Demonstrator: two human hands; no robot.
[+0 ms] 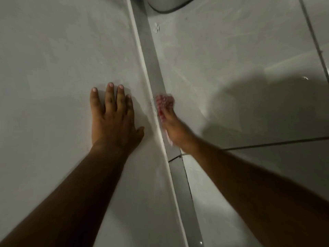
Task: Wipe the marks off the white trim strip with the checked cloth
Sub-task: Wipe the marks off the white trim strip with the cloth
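Observation:
The white trim strip [142, 56] runs from the top middle down to the bottom right, between a plain wall and a tiled floor. Small dark marks show on it beside the cloth. My right hand [175, 130] is shut on the red-and-white checked cloth [164, 104] and presses it against the strip's right side. The cloth and hand are blurred. My left hand [114, 116] lies flat on the wall left of the strip, fingers spread, holding nothing.
A grey skirting band [151, 50] runs along the strip's right side. Large glossy floor tiles [240, 50] with dark grout lines fill the right. A white rounded fixture with a dark edge [169, 6] sits at the top. The plain wall [53, 59] fills the left.

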